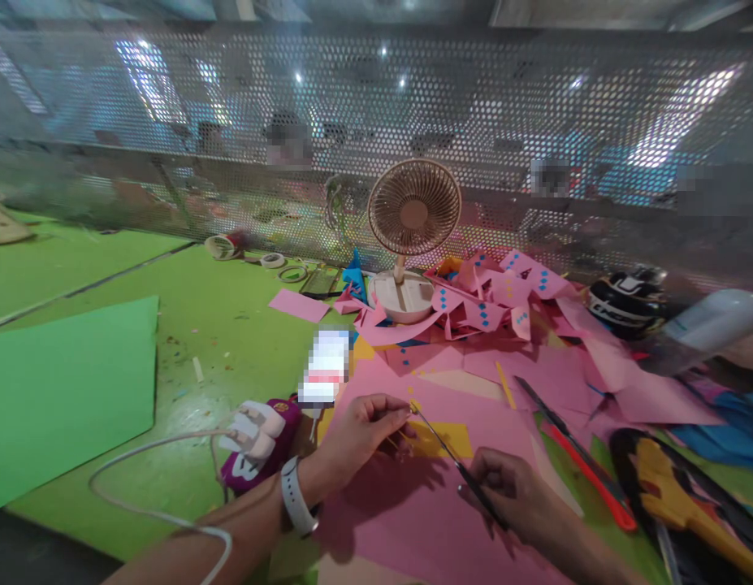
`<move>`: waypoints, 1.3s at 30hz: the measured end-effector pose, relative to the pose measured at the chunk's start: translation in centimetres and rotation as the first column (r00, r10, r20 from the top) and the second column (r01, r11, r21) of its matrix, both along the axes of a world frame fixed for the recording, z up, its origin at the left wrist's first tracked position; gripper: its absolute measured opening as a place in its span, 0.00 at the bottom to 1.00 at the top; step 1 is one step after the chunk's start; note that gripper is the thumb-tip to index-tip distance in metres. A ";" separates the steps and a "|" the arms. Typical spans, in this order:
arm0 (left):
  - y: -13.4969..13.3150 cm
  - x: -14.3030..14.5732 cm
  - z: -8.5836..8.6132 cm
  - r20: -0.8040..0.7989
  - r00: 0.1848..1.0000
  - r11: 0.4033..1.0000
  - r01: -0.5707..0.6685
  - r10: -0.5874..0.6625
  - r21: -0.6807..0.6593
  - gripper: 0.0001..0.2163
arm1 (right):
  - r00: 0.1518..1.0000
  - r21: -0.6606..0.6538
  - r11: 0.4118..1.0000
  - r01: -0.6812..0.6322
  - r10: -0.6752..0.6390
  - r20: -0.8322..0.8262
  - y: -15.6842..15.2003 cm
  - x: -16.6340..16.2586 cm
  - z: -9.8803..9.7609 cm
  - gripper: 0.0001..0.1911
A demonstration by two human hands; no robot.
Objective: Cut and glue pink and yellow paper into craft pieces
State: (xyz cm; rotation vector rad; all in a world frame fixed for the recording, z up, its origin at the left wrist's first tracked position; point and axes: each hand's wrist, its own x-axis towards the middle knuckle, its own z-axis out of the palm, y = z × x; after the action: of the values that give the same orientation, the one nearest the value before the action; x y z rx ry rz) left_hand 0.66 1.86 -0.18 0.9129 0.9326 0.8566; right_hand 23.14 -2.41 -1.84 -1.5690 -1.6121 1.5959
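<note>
Above a pink sheet (406, 520), my left hand (357, 443) pinches a tiny yellow paper piece (414, 406) between thumb and fingertips. My right hand (513, 491) is closed around a slim metal tool with a black handle (482, 491); whether it is a knife or tweezers cannot be made out. The tool's tip meets the yellow piece at my left fingertips. A yellow paper rectangle (458, 439) lies on the pink sheet just beyond my hands. To the right of my right hand rests a red-handled cutting tool (586, 463).
A fan (414, 213) stands at the back beside heaped pink paper scraps (486, 301). Left are a phone (327, 366), a purple power strip with white chargers (260, 439) and a green sheet (77, 374). A yellow-handled tool (674, 504), bottle (711, 325) and black container (625, 305) stand right.
</note>
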 end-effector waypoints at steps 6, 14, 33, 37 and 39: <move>0.0 -0.2 -0.1 -0.014 1.000 1.000 -0.006 0.006 -0.022 0.14 | 1.000 0.001 1.000 0.021 -0.021 -0.008 0.2 -0.1 0.4 0.17; 0.1 0.0 0.2 -0.033 0.999 1.000 -0.013 0.013 -0.022 0.12 | 0.999 0.011 0.999 0.036 -0.036 -0.013 0.0 -0.1 0.5 0.18; -0.1 0.0 0.4 0.023 1.000 1.000 -0.012 0.012 -0.020 0.12 | 1.000 -0.079 0.997 -0.023 0.024 0.011 -0.3 -0.5 1.6 0.19; -0.1 -0.1 0.1 0.028 1.000 1.000 0.009 -0.008 -0.014 0.13 | 0.999 -0.084 0.996 -0.009 0.012 0.036 -0.2 -0.6 1.9 0.18; -0.1 -0.1 0.0 0.033 0.999 1.000 0.013 -0.012 -0.018 0.13 | 0.999 -0.097 0.995 -0.001 0.006 0.048 -0.2 -0.6 1.8 0.19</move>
State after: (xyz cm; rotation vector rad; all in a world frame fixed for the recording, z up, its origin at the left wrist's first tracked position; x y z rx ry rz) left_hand 0.59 1.76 -0.13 0.8860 0.9037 0.8490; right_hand 22.55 -2.59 -0.04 -1.6665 -1.5839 1.6736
